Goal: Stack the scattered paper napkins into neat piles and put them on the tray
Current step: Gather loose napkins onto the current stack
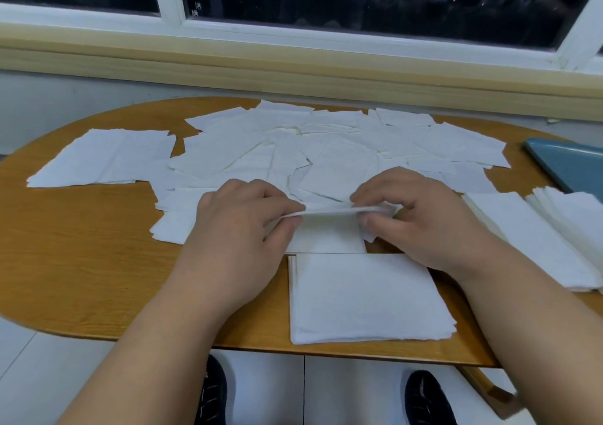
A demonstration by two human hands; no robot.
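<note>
Many white paper napkins (293, 144) lie scattered over the far half of the wooden table (81, 261). My left hand (241, 225) and my right hand (421, 216) each pinch one end of a single napkin (329, 211), held just above the table in the middle. A neat pile of napkins (368, 297) sits at the near edge, right below the held one. Two more piles (528, 235) (574, 219) lie side by side at the right. The blue tray (571, 163) shows at the far right edge, partly out of frame.
A pale window sill (293, 72) and dark window run along the far side of the table. Below the table's near edge are a white tiled floor and my two dark shoes (215, 392). Bare wood shows on the table's left near part.
</note>
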